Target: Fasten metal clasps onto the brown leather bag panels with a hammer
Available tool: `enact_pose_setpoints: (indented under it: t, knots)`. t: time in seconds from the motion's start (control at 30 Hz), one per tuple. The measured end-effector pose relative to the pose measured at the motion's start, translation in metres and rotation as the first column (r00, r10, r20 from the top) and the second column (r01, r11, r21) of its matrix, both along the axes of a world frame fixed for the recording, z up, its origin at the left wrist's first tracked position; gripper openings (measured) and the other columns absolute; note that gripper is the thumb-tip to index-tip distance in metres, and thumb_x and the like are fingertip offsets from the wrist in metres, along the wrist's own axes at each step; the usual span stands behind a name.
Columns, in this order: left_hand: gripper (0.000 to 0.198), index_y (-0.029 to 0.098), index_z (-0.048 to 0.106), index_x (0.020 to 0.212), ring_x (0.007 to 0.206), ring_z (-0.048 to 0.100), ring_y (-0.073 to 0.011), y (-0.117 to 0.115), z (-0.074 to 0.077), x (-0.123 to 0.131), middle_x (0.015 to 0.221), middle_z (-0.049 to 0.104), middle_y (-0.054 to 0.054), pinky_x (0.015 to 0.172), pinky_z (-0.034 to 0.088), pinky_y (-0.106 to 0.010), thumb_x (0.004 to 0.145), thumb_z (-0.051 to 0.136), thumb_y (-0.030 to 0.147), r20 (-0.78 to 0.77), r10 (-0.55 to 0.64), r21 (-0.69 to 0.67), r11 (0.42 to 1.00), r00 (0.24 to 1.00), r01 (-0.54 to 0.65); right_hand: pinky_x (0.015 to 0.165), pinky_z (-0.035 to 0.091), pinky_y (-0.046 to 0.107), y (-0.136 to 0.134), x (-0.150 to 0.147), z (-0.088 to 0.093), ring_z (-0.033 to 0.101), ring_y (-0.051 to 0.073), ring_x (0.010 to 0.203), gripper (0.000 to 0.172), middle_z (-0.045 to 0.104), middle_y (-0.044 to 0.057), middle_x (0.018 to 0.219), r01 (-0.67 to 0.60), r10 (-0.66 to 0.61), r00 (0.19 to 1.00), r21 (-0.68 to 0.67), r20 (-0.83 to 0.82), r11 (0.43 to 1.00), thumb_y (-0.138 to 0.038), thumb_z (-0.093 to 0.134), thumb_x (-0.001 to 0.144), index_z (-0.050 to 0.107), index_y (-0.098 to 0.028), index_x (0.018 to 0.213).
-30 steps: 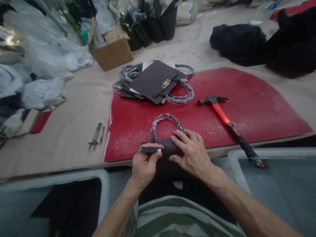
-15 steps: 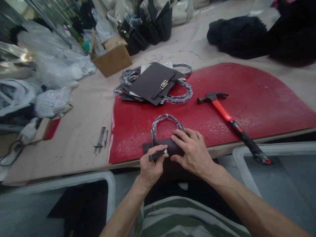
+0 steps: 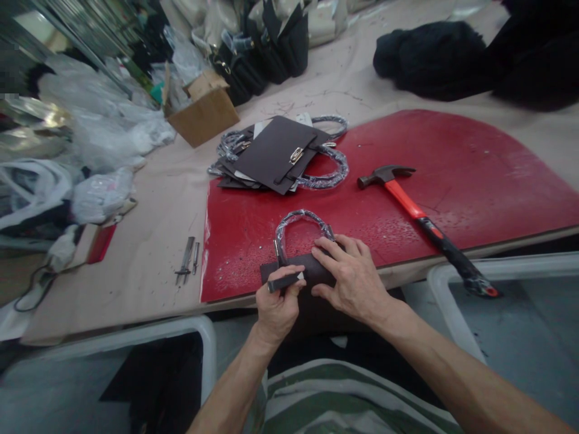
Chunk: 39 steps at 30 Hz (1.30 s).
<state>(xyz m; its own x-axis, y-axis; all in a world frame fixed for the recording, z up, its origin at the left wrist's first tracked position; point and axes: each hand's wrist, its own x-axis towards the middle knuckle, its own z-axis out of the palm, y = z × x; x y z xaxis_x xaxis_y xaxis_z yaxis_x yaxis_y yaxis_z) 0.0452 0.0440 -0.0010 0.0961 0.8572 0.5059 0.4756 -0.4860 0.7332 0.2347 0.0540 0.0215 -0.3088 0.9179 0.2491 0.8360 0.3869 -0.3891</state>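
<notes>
Dark leather bag panel (image 3: 313,267) is lying at the near edge of the red mat (image 3: 452,150), with its plastic-wrapped handle (image 3: 299,216) arching away. The right hand (image 3: 353,280), fingers spread, is pressing it flat, while the left hand (image 3: 275,307) is pinching a small dark tool (image 3: 283,281). The panel is likely light and floppy, so it is best pinned by its face.

The left grip (image 3: 275,304) pinches a small dark tool (image 3: 284,281) against a brown leather piece (image 3: 294,264) with a wrapped handle (image 3: 301,218). The right grip (image 3: 353,280) presses flat on this piece. Both lie on a red mat (image 3: 452,150), with a hammer (image 3: 420,220) near the right.
</notes>
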Motion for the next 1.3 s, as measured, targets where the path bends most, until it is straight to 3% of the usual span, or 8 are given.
enact_pose_setpoints:
  t: [0.57, 0.7, 0.83, 0.93, 1.03, 1.1, 1.2, 1.3]
  knots:
    - [0.012, 0.017, 0.065, 0.100, 0.085, 0.071, -0.0154, 0.009, -0.001, 0.007, 0.092, 0.072, -0.005, 0.081, 0.060, -0.026, 0.092, 0.057, 0.015, -0.145, -0.003, 0.148, 0.989, 0.989, 0.024, 0.105, 0.034, 0.053, -0.001, 0.004, 0.002, 0.042, 0.036, 0.125, 0.071, 0.054, 0.009, 0.142, -0.035, 0.034, 0.999, -0.022, -0.032, 0.999, -0.040, 0.087, 0.067, 0.060, -0.017, 0.129]
    - [0.011, 0.017, 0.064, 0.099, 0.084, 0.071, -0.0153, 0.010, -0.001, 0.008, 0.091, 0.072, -0.005, 0.080, 0.059, -0.026, 0.092, 0.057, 0.015, -0.149, -0.006, 0.148, 0.989, 0.989, 0.028, 0.105, 0.037, 0.051, -0.003, 0.012, 0.003, 0.043, 0.034, 0.127, 0.062, 0.052, 0.008, 0.144, -0.082, 0.086, 0.991, 0.045, -0.099, 0.996, -0.030, 0.080, 0.075, 0.057, -0.019, 0.132]
    - [0.010, 0.018, 0.063, 0.098, 0.079, 0.071, -0.0145, 0.010, -0.001, 0.009, 0.088, 0.072, -0.004, 0.077, 0.057, -0.024, 0.090, 0.059, 0.015, -0.117, -0.006, 0.111, 0.994, 0.993, 0.019, 0.104, 0.040, 0.047, -0.002, 0.047, 0.014, 0.049, 0.031, 0.122, 0.038, 0.056, 0.014, 0.134, 0.156, -0.124, 0.982, 0.244, -0.143, 0.957, -0.027, 0.062, 0.089, 0.060, -0.014, 0.126]
    - [0.011, 0.018, 0.063, 0.097, 0.080, 0.071, -0.0147, 0.010, -0.002, 0.010, 0.088, 0.072, -0.003, 0.077, 0.056, -0.024, 0.088, 0.060, 0.014, -0.079, -0.014, 0.096, 0.995, 0.997, 0.022, 0.089, 0.047, 0.048, 0.000, 0.090, 0.020, 0.055, 0.035, 0.106, 0.040, 0.059, 0.019, 0.123, 0.376, -0.394, 0.919, 0.274, 0.013, 0.885, -0.034, 0.056, 0.091, 0.061, -0.010, 0.122]
    - [0.011, 0.018, 0.063, 0.097, 0.077, 0.070, -0.0145, 0.010, -0.002, 0.010, 0.086, 0.071, -0.003, 0.076, 0.055, -0.024, 0.087, 0.060, 0.013, -0.059, -0.030, 0.055, 0.998, 0.998, 0.034, 0.072, 0.045, 0.045, 0.004, 0.127, 0.020, 0.057, 0.036, 0.089, 0.043, 0.061, 0.023, 0.105, 0.485, -0.503, 0.819, 0.134, 0.277, 0.864, -0.039, 0.050, 0.092, 0.061, -0.007, 0.117]
    - [0.011, 0.019, 0.063, 0.096, 0.075, 0.069, -0.0146, 0.010, -0.001, 0.010, 0.084, 0.070, -0.002, 0.074, 0.055, -0.024, 0.087, 0.060, 0.014, -0.051, -0.037, 0.038, 0.999, 0.998, 0.039, 0.067, 0.042, 0.040, 0.008, 0.139, 0.020, 0.057, 0.032, 0.079, 0.035, 0.059, 0.019, 0.092, 0.523, -0.496, 0.807, 0.004, 0.321, 0.853, -0.038, 0.046, 0.091, 0.062, -0.010, 0.106]
    - [0.011, 0.019, 0.062, 0.095, 0.076, 0.068, -0.0156, 0.010, 0.000, 0.010, 0.084, 0.070, -0.003, 0.075, 0.055, -0.025, 0.087, 0.059, 0.014, -0.041, -0.044, 0.032, 0.998, 0.998, 0.046, 0.059, 0.036, 0.032, 0.020, 0.142, 0.026, 0.051, 0.022, 0.065, 0.013, 0.053, 0.008, 0.075, 0.546, -0.581, 0.814, -0.343, -0.001, 0.764, -0.031, 0.057, 0.078, 0.056, -0.018, 0.082]
    - [0.012, 0.020, 0.061, 0.095, 0.077, 0.069, -0.0163, 0.011, 0.000, 0.011, 0.084, 0.070, -0.003, 0.076, 0.055, -0.026, 0.086, 0.058, 0.012, -0.026, -0.053, 0.024, 0.998, 0.998, 0.053, 0.049, 0.033, 0.027, 0.030, 0.132, 0.041, 0.043, 0.015, 0.054, 0.018, 0.047, 0.001, 0.063, 0.248, -0.685, 0.618, -0.732, -0.385, 0.635, -0.028, 0.062, 0.062, 0.050, -0.021, 0.073]
